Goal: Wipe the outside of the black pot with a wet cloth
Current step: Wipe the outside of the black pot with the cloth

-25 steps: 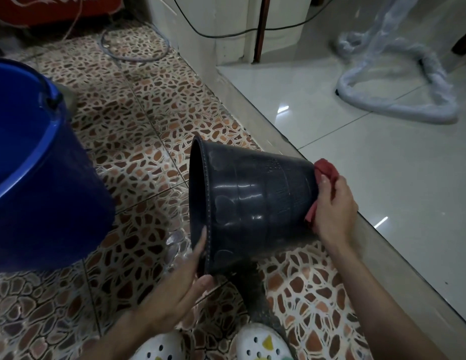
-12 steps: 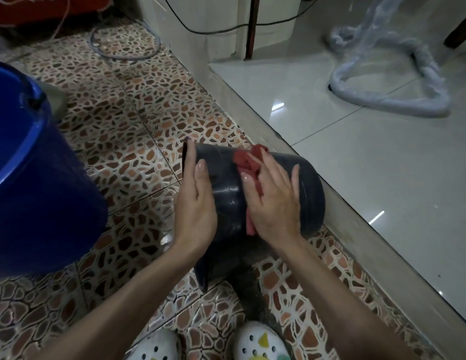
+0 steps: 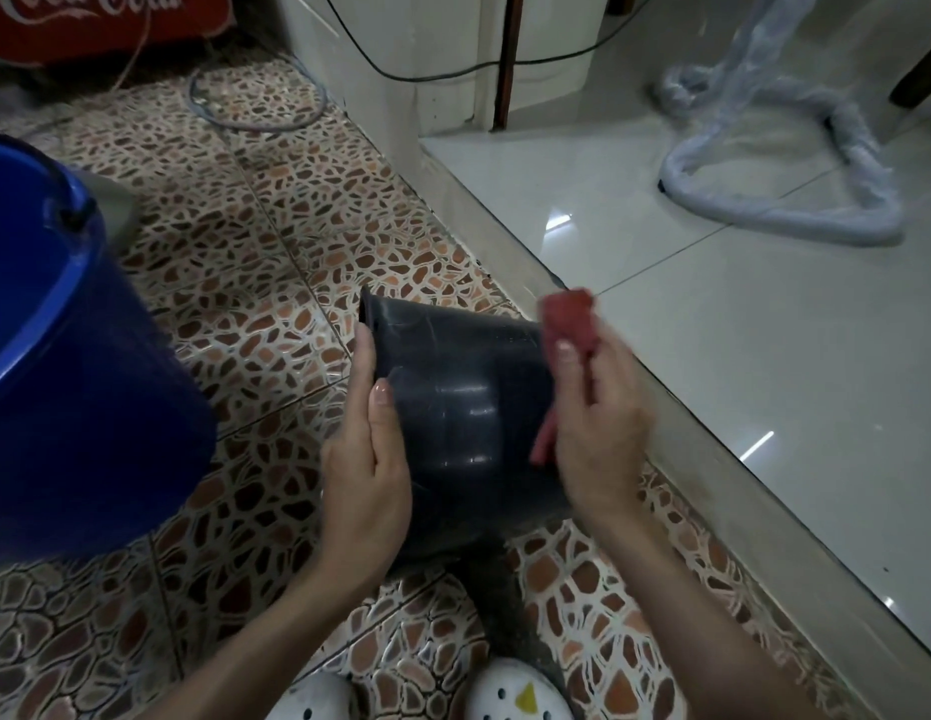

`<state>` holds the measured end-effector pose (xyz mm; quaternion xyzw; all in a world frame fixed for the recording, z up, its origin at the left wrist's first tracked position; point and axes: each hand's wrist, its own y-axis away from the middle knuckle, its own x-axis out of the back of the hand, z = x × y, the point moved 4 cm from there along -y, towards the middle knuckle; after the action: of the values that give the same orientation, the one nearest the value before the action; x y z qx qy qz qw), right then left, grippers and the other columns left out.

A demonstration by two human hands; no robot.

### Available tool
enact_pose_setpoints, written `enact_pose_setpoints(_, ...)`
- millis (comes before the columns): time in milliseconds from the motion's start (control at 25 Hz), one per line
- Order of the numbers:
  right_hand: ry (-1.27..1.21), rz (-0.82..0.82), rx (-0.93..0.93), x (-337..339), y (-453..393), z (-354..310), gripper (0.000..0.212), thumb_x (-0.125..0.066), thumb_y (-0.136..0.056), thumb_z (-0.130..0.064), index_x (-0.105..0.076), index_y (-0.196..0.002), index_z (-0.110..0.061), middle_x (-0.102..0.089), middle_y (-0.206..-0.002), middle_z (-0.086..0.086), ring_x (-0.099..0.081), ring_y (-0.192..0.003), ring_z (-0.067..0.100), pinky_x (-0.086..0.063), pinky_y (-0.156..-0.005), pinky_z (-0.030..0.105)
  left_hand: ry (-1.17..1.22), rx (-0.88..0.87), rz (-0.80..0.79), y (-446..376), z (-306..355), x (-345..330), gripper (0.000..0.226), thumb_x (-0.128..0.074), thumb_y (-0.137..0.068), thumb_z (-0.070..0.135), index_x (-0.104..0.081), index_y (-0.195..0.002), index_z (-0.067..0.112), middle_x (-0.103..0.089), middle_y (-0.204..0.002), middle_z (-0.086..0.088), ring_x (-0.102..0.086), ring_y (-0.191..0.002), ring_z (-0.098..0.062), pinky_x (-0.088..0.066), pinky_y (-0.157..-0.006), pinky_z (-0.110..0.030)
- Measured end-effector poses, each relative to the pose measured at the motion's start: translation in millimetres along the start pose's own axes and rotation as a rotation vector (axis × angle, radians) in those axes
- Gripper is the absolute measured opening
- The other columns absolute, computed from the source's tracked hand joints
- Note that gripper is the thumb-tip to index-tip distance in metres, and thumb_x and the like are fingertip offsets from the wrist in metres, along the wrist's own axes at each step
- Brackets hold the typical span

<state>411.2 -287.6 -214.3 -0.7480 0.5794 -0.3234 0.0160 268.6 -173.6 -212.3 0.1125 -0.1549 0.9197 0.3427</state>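
The black pot (image 3: 463,407) lies on its side above the pebble-patterned floor, rim to the left, base to the right. My left hand (image 3: 367,459) grips it at the rim end, fingers along the wall. At the base end, my right hand (image 3: 598,433) holds a red cloth (image 3: 567,324) pressed against the pot's outer wall; the cloth sticks out above and below my fingers and looks blurred.
A big blue bucket (image 3: 74,366) stands close on the left. A raised step (image 3: 687,459) to a glossy white floor runs along the right. A plastic-wrapped hose (image 3: 764,215) lies coiled there. My white clogs (image 3: 510,693) show at the bottom edge.
My right hand slid the cloth from the middle of the pot's wall to its base end. My left hand shifted slightly down the rim, and the pot turned a little.
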Motion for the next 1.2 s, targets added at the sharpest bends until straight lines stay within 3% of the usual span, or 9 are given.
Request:
enact_pose_setpoints(120, 0.133, -0.355, 0.388, -48, 33, -50, 0.042, -0.039, -0.103, -0.03, -0.048, -0.142, -0.019, -0.043, -0.152, 0.0, -0.037, -0.142, 0.012, -0.013, -0.123, 0.047, -0.053, -0.048, 0.01, 11, -12, 9, 0.051, -0.028, -0.108, 0.003, -0.013, -0.156, 0.003, -0.051, -0.122, 0.015, -0.057, -0.083, 0.021, -0.031, -0.071, 0.012)
enact_pose_setpoints(280, 0.255, -0.28, 0.224, -42, 21, -16, 0.045, -0.03, -0.103, -0.044, -0.051, -0.139, -0.026, -0.044, -0.151, -0.003, -0.038, -0.141, 0.012, -0.004, -0.122, 0.053, -0.078, -0.073, 0.002, 27, -12, 12, 0.052, -0.029, -0.104, -0.009, -0.012, -0.153, -0.006, -0.051, -0.117, 0.054, -0.046, -0.098, 0.036, -0.029, -0.079, 0.014)
enact_pose_setpoints(360, 0.299, -0.239, 0.054, -25, 3, 19, 0.044, -0.027, -0.104, -0.047, -0.053, -0.135, -0.029, -0.047, -0.148, -0.005, -0.039, -0.139, 0.012, -0.002, -0.122, 0.05, -0.091, -0.108, 0.043, 30, -14, 11, 0.052, -0.029, -0.104, -0.01, -0.013, -0.153, -0.003, -0.062, -0.115, 0.019, -0.059, -0.099, -0.005, -0.029, -0.074, 0.015)
enact_pose_setpoints(440, 0.284, -0.225, -0.082, -5, -18, 49, 0.039, -0.033, -0.105, -0.043, -0.058, -0.129, -0.027, -0.055, -0.139, -0.007, -0.047, -0.131, 0.014, -0.01, -0.122, 0.047, -0.101, -0.13, 0.068, 30, -16, 12, 0.05, -0.028, -0.107, 0.005, -0.013, -0.155, 0.008, -0.047, -0.127, 0.029, -0.044, -0.099, -0.032, -0.03, -0.071, 0.014)
enact_pose_setpoints(640, 0.087, -0.008, -0.181, 2, -18, 11, 0.027, -0.047, -0.103, -0.022, -0.065, -0.113, -0.005, -0.061, -0.099, -0.002, -0.062, -0.097, 0.009, -0.036, -0.075, 0.005, -0.101, -0.141, 0.032, 32, -20, 13, 0.055, -0.023, -0.103, 0.026, -0.014, -0.157, 0.031, -0.02, -0.146, 0.054, -0.039, -0.125, 0.025, -0.029, -0.098, 0.005)
enact_pose_setpoints(800, 0.131, -0.346, 0.352, -53, 33, -56, 0.039, -0.042, -0.101, -0.028, -0.055, -0.136, -0.015, -0.054, -0.143, 0.005, -0.048, -0.134, 0.013, -0.019, -0.122, 0.043, -0.082, -0.123, -0.005, 38, -22, 14, 0.055, -0.021, -0.106, 0.032, -0.012, -0.158, 0.018, -0.02, -0.148, 0.051, -0.056, -0.117, 0.007, -0.035, -0.092, 0.0)
enact_pose_setpoints(880, 0.2, -0.314, 0.282, -52, 24, -35, 0.041, -0.037, -0.103, -0.036, -0.054, -0.137, -0.02, -0.049, -0.147, 0.002, -0.043, -0.138, 0.016, -0.012, -0.122, 0.05, -0.061, -0.124, -0.007, 42, -22, 16, 0.056, -0.019, -0.107, 0.038, -0.012, -0.157, 0.014, -0.019, -0.146, 0.053, -0.056, -0.102, -0.016, -0.038, -0.074, 0.0)
enact_pose_setpoints(1040, 0.257, -0.197, -0.055, -9, -7, 35, 0.042, -0.03, -0.105, -0.045, -0.062, -0.12, -0.023, -0.059, -0.134, -0.006, -0.051, -0.129, 0.019, -0.016, -0.12, 0.053, 0.034, -0.094, -0.072, 48, -34, 19, 0.052, -0.017, -0.103, 0.056, -0.005, -0.153, 0.053, -0.009, -0.159, 0.039, -0.018, -0.148, 0.007, -0.021, -0.115, -0.009)
enact_pose_setpoints(1200, 0.157, -0.168, -0.144, 8, -18, 53, 0.03, -0.045, -0.102, -0.036, -0.064, -0.116, -0.017, -0.053, -0.112, -0.013, -0.057, -0.11, 0.02, -0.039, -0.094, 0.03, 0.083, -0.013, -0.016, 42, -18, 25, 0.058, -0.029, -0.098, 0.06, -0.014, -0.153, 0.052, -0.022, -0.162, 0.024, -0.025, -0.148, -0.003, -0.032, -0.115, -0.036)
